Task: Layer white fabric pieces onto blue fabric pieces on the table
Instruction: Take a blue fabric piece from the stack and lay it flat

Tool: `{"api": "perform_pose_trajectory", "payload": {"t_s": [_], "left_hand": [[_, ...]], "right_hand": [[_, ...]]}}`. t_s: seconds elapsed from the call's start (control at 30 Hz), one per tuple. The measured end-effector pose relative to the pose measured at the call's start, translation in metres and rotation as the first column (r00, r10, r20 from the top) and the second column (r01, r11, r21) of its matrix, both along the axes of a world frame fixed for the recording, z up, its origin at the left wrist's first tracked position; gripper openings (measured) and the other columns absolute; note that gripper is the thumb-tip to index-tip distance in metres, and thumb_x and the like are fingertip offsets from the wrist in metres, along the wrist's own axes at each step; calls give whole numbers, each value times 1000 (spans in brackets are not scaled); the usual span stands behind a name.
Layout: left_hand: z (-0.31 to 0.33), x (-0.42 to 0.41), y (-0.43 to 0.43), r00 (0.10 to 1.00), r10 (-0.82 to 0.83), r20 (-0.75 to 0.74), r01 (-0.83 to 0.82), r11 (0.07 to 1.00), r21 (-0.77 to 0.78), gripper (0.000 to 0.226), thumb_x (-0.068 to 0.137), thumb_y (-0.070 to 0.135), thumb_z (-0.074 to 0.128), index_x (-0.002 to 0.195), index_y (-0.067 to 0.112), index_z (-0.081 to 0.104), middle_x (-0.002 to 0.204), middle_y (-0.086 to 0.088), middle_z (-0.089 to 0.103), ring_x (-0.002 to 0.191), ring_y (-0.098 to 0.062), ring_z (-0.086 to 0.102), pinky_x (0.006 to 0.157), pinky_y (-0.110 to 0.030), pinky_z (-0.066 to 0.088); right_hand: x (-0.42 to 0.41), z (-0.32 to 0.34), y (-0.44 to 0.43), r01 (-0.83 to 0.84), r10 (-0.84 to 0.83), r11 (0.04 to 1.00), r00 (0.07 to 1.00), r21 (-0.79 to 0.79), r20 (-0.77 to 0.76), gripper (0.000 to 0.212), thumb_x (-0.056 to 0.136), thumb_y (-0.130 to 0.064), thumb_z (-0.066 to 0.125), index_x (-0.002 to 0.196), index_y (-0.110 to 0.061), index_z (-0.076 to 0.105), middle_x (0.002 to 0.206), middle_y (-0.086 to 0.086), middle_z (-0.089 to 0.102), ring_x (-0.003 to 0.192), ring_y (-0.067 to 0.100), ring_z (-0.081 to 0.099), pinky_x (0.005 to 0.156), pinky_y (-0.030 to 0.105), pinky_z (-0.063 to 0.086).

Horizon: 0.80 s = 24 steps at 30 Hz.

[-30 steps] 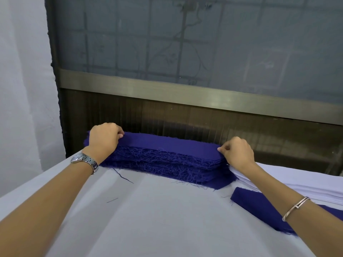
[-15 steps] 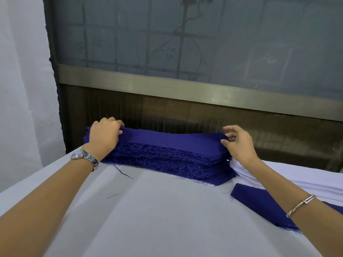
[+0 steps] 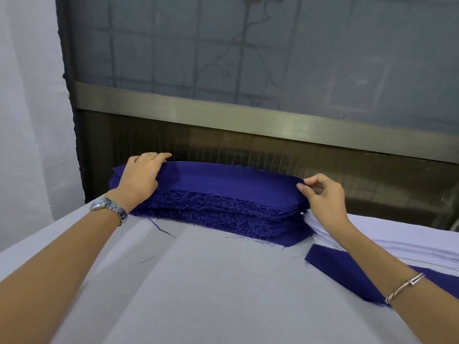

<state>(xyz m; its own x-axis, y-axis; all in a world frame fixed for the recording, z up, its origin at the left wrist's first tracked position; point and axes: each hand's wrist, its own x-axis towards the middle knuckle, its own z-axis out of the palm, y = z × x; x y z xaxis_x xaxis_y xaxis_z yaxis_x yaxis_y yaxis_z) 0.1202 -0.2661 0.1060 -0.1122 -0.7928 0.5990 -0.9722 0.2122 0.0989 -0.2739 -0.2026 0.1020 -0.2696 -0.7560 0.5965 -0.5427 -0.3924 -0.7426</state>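
A thick stack of blue fabric pieces (image 3: 218,214) with frayed edges lies at the far side of the table. Its top blue piece (image 3: 231,180) is raised off the stack at both ends. My left hand (image 3: 141,175) grips the left end of that piece, and my right hand (image 3: 323,192) pinches its right end between thumb and fingers. A stack of white fabric pieces (image 3: 409,242) lies to the right of the blue stack. A single blue piece (image 3: 347,271) lies flat in front of the white stack, partly under my right forearm.
The table (image 3: 211,294) is covered with a pale grey cloth, with loose blue threads near the stack. A dark wall panel with a metal rail (image 3: 248,117) and a frosted window stands right behind the stacks. A white curtain hangs at the left.
Both hands went from resting on the ends of the blue stack to holding the top piece. That piece has lifted off the stack at both ends.
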Motion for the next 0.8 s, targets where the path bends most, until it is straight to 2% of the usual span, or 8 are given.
{"api": "perform_pose_trajectory", "payload": {"t_s": [0.13,0.27,0.37,0.43,0.5,0.57,0.67,0.8], "left_hand": [[3,1,3,998,25,63,-20,997,-69,51,90,-1,59,136,19,54,126,-4,60,124,-25,49,108,-41,30],[8,6,7,987,78,143,-56,987,-151,23,93,17,64,115,21,69,118,-3,63,120,-25,50,108,-41,26],[16,10,12,980,117,159,-85,977,-196,20,92,26,66,110,19,72,115,-5,67,120,-27,52,110,-43,25],[26,11,16,985,110,133,-76,968,-240,18,92,28,66,106,18,73,110,-6,69,116,-29,54,108,-44,27],[39,13,21,991,91,96,-61,957,-283,17,92,27,66,103,17,74,105,-7,70,110,-30,57,103,-46,31],[53,15,27,996,65,58,-45,953,-299,19,93,27,65,105,16,73,102,-8,71,105,-33,58,98,-48,35],[73,17,38,999,-41,35,47,975,-217,21,95,26,62,111,16,73,98,-12,72,95,-34,62,90,-50,43],[92,5,54,983,-176,-55,178,984,22,22,95,31,62,114,25,71,106,-4,70,100,-28,62,86,-48,51]], "right_hand": [[-2,-2,1,-16,16,1000,1000,7,7,11,93,-8,68,89,-18,65,87,-5,66,87,8,63,71,16,48],[-6,-2,1,-36,36,999,999,28,34,11,92,-10,70,89,-20,67,89,-1,70,89,17,66,78,28,55],[-10,0,0,-36,35,998,999,44,28,5,91,-12,71,94,-16,71,91,2,72,91,21,68,84,36,57],[-13,2,0,-27,27,999,1000,37,11,12,92,-15,71,102,-8,73,95,6,73,94,24,69,87,39,57],[-16,7,2,-26,25,1000,1000,11,9,14,93,-16,70,103,-7,73,97,8,73,93,22,69,83,35,57],[-19,13,7,-37,37,999,999,-27,17,5,94,-15,68,98,-13,71,93,4,73,85,11,68,73,22,55],[-32,27,20,-54,53,996,999,-77,-5,14,96,-14,64,91,-27,65,89,-8,69,77,-7,64,65,10,49],[-63,46,47,-29,25,997,998,-66,-49,18,96,-15,64,93,-33,63,92,-11,69,88,3,65,68,16,53]]}}
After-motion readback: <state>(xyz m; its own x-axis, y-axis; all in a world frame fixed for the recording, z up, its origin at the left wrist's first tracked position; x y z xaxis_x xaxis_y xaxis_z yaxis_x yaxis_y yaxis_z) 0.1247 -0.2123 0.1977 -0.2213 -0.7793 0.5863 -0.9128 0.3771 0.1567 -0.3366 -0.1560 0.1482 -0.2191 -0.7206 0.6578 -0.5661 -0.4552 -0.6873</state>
